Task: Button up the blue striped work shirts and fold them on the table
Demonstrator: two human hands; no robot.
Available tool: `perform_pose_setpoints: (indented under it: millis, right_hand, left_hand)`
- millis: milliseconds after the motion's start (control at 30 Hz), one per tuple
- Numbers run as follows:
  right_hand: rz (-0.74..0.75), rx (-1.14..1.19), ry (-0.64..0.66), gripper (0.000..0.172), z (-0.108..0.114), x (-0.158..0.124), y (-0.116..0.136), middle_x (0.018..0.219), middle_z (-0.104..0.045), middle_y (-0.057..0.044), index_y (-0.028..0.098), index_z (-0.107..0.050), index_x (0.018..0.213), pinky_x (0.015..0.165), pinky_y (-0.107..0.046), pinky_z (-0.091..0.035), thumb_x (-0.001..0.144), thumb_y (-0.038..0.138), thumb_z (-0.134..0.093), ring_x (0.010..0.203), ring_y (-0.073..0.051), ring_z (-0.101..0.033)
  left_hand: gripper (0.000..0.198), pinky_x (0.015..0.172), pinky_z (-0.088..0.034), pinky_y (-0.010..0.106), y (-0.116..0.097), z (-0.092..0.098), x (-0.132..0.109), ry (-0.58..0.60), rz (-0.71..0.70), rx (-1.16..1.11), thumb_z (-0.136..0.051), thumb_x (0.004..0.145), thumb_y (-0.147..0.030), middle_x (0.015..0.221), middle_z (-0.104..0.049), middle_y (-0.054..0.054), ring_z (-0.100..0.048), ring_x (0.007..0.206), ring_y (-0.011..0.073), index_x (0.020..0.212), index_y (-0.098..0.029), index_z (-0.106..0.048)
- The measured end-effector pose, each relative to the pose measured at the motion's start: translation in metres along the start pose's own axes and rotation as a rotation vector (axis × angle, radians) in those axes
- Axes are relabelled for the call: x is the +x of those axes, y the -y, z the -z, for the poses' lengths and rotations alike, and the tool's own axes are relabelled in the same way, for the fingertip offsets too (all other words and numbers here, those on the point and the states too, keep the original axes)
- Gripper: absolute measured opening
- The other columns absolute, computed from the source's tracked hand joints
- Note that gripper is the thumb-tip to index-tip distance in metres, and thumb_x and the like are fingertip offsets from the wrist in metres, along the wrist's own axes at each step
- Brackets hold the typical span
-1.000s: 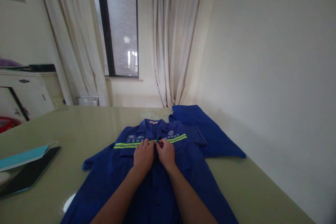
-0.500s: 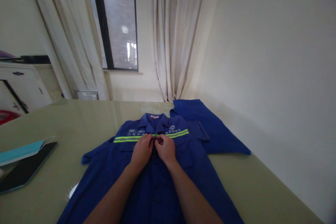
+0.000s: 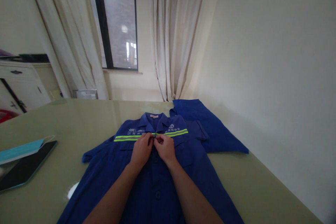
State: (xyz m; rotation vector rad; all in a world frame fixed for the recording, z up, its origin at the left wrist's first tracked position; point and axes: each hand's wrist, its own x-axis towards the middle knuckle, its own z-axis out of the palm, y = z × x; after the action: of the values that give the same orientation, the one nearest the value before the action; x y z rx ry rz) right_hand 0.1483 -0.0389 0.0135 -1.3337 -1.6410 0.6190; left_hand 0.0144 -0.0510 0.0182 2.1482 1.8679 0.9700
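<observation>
The blue shirt (image 3: 154,189) runs off the bottom edge, its chest lettering (image 3: 135,132) is too small to read, and fingers (image 3: 147,140) hide its placket.

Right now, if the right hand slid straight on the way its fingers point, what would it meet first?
Probably the left hand, whose fingertips face the right hand over the blue shirt; whether they touch is unclear.

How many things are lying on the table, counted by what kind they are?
Blue clothes: 2 (shirt, folded garment)
Face mask: 1
Black tablet: 1
Total: 4
</observation>
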Motion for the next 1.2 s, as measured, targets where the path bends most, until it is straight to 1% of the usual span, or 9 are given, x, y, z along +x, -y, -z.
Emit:
perform_pose_setpoints:
  millis: [133, 200, 367, 467, 567, 767, 867, 1067, 1200]
  right_hand:
    - [-0.088, 0.156, 0.074, 0.024, -0.001, 0.001, -0.001, 0.07, -0.074, -0.002, 0.019, -0.072, 0.088, 0.052, -0.022, -0.047, 0.094, 0.027, -0.05, 0.052, -0.015, -0.066]
    - [-0.131, 0.168, 0.096, 0.023, -0.002, 0.002, -0.002, 0.066, -0.071, 0.0, 0.019, -0.07, 0.095, 0.048, -0.022, -0.044, 0.095, 0.025, -0.047, 0.047, -0.014, -0.063]
    - [-0.098, -0.02, 0.031, 0.009, -0.005, 0.002, -0.003, 0.066, -0.068, 0.002, 0.021, -0.069, 0.091, 0.056, -0.021, -0.042, 0.087, 0.021, -0.061, 0.059, -0.014, -0.064]
    - [-0.035, -0.047, 0.0, 0.009, -0.005, 0.003, -0.003, 0.073, -0.069, 0.0, 0.021, -0.07, 0.086, 0.061, -0.023, -0.043, 0.084, 0.016, -0.063, 0.066, -0.015, -0.063]
    - [0.002, -0.031, -0.032, 0.006, -0.004, 0.005, -0.005, 0.082, -0.068, -0.002, 0.02, -0.069, 0.08, 0.067, -0.024, -0.044, 0.08, 0.014, -0.067, 0.071, -0.015, -0.061]
    - [-0.162, -0.028, -0.006, 0.003, -0.005, 0.01, -0.006, 0.08, -0.067, -0.002, 0.019, -0.069, 0.08, 0.069, -0.026, -0.041, 0.082, 0.017, -0.068, 0.075, -0.017, -0.06]
    - [-0.222, -0.065, 0.009, 0.005, -0.006, 0.011, -0.004, 0.082, -0.069, -0.002, 0.02, -0.07, 0.082, 0.069, -0.026, -0.038, 0.085, 0.019, -0.066, 0.079, -0.018, -0.061]
    - [-0.241, -0.058, 0.024, 0.005, -0.007, 0.01, -0.002, 0.081, -0.068, 0.0, 0.02, -0.07, 0.083, 0.068, -0.026, -0.036, 0.085, 0.021, -0.066, 0.077, -0.017, -0.06]
    - [-0.189, -0.02, 0.006, 0.002, -0.006, 0.009, -0.005, 0.082, -0.065, 0.0, 0.02, -0.068, 0.083, 0.071, -0.026, -0.038, 0.084, 0.02, -0.066, 0.08, -0.016, -0.059]
  left_hand:
    - [0.019, 0.082, -0.047, 0.03, 0.001, 0.002, 0.001, -0.007, -0.036, -0.059, -0.049, 0.098, -0.019, 0.099, -0.073, 0.005, -0.068, 0.093, 0.0207, 0.1, -0.022, -0.068]
    - [0.02, 0.082, -0.047, 0.03, 0.001, 0.003, 0.001, 0.001, -0.032, -0.103, -0.05, 0.097, -0.018, 0.098, -0.075, 0.004, -0.069, 0.092, 0.0204, 0.099, -0.022, -0.069]
    - [0.019, 0.083, -0.051, 0.032, 0.005, 0.001, 0.002, -0.003, 0.018, -0.211, -0.053, 0.095, -0.023, 0.097, -0.079, 0.005, -0.073, 0.091, 0.0221, 0.102, -0.021, -0.071]
    - [0.021, 0.083, -0.054, 0.034, 0.011, -0.002, 0.005, 0.0, 0.039, -0.352, -0.058, 0.093, -0.034, 0.096, -0.08, 0.006, -0.074, 0.09, 0.0234, 0.102, -0.021, -0.071]
    - [0.018, 0.081, -0.055, 0.034, 0.018, -0.006, 0.009, 0.01, 0.068, -0.455, -0.061, 0.088, -0.032, 0.092, -0.08, 0.006, -0.075, 0.085, 0.0237, 0.097, -0.02, -0.07]
    - [0.02, 0.071, -0.052, 0.03, 0.017, -0.01, 0.005, -0.003, 0.07, -0.459, -0.059, 0.087, -0.026, 0.081, -0.074, 0.001, -0.071, 0.075, 0.0207, 0.107, -0.022, -0.061]
    - [0.017, 0.068, -0.046, 0.028, 0.013, -0.008, 0.001, 0.001, 0.046, -0.412, -0.058, 0.086, -0.022, 0.078, -0.07, -0.002, -0.067, 0.072, 0.0195, 0.103, -0.024, -0.059]
    - [0.013, 0.063, -0.044, 0.026, 0.018, -0.007, 0.009, 0.037, 0.152, -0.579, -0.063, 0.078, -0.026, 0.07, -0.067, -0.002, -0.065, 0.067, 0.0177, 0.089, -0.022, -0.058]
    - [0.021, 0.055, -0.044, 0.025, 0.027, -0.009, 0.016, 0.11, 0.22, -0.653, -0.066, 0.073, -0.034, 0.062, -0.065, -0.003, -0.062, 0.055, 0.0167, 0.086, -0.021, -0.057]
